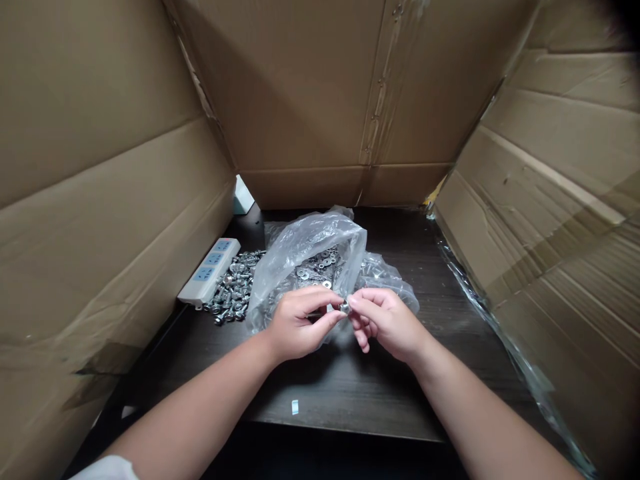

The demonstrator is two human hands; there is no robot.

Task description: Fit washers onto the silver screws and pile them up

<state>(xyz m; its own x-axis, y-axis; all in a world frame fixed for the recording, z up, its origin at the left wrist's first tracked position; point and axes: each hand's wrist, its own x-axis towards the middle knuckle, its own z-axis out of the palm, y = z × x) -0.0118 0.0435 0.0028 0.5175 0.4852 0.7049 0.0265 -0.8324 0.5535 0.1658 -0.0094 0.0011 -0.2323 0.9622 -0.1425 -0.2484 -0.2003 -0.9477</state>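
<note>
Between my two hands, just in front of an opened clear plastic bag, is a small shiny metal bolt (345,307). My left hand (303,323) pinches it from the left with thumb and forefinger. From the right, the thumb and forefinger of my right hand (383,319) close on its other end, the remaining fingers curled below. Whether a washer or nut is on it is too small to tell. Loose washers (325,260) lie inside the plastic bag (287,250). Left of the bag sits a heap of bolts (234,290) with parts fitted on them.
A white power strip (210,270) borders the bolt heap. Another plastic bag of metal parts (385,273) lies behind my right hand. Tall cardboard walls (310,100) enclose the dark table (430,373) on three sides. A small paper scrap (295,407) rests near the front edge.
</note>
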